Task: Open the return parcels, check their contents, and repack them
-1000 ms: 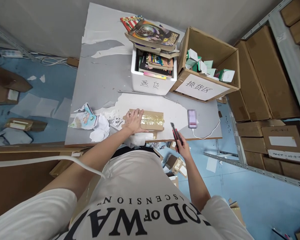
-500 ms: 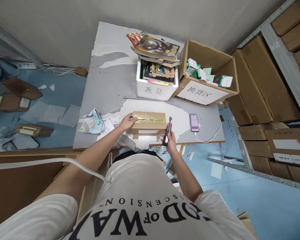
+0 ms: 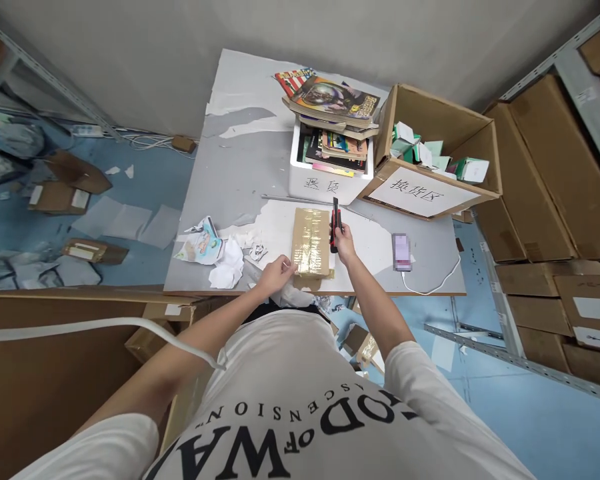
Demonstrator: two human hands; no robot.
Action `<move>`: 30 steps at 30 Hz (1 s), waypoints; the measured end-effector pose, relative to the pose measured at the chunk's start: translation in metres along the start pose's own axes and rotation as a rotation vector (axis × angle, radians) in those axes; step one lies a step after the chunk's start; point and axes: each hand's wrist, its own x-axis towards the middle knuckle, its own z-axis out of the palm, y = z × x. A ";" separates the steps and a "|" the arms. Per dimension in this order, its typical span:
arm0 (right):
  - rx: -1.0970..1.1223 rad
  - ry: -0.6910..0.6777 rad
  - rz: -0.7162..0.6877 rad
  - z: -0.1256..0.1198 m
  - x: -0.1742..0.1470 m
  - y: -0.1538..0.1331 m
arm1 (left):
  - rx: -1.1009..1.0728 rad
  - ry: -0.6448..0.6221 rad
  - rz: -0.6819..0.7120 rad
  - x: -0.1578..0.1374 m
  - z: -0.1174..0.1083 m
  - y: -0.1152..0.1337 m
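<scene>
Brown box [image 3: 311, 241]; left hand [image 3: 279, 272], fingers curled, at its near corner, pinch unclear from here; right hand [image 3: 345, 241], fingers clasping a cutter [image 3: 335, 220].

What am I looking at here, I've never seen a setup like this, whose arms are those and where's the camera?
There is no machine: these are a person's own bare arms, seen by a camera worn on the head, looking forward and down. The right hand holds a red-and-black utility knife, blade pointing away from the body. The left hand is at the near left corner of a taped cardboard box. Also on the table are crumpled paper to the left, a phone to the right, and, farther back, a white bin of books beside an open carton of small boxes.
</scene>
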 end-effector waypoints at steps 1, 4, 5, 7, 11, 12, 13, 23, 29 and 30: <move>-0.001 0.010 0.002 0.005 -0.001 0.005 | 0.068 -0.005 -0.010 -0.001 0.002 0.001; 0.000 0.049 0.021 0.010 -0.010 0.016 | 0.128 0.029 -0.045 0.002 0.005 0.003; -0.010 0.064 0.021 0.007 -0.015 0.018 | 0.109 0.045 -0.050 0.004 0.006 0.002; -0.056 0.103 0.000 -0.002 -0.029 0.018 | 0.063 0.054 -0.054 0.007 0.007 0.001; -0.168 0.208 -0.032 -0.020 -0.078 0.016 | 0.006 0.033 -0.067 0.013 0.011 0.001; -0.189 0.222 -0.010 -0.022 -0.093 0.018 | -0.007 0.038 -0.069 0.015 0.012 0.002; -0.205 0.233 0.019 -0.023 -0.107 0.021 | -0.020 0.047 -0.068 0.016 0.012 0.002; -0.120 0.288 0.107 -0.012 -0.141 0.061 | 0.055 -0.129 0.111 0.061 -0.014 0.004; -0.078 0.225 0.133 -0.016 -0.139 0.054 | 0.007 -0.117 0.122 0.078 -0.014 0.019; -0.082 0.208 0.135 -0.020 -0.138 0.055 | -0.025 -0.090 0.090 0.080 -0.012 0.021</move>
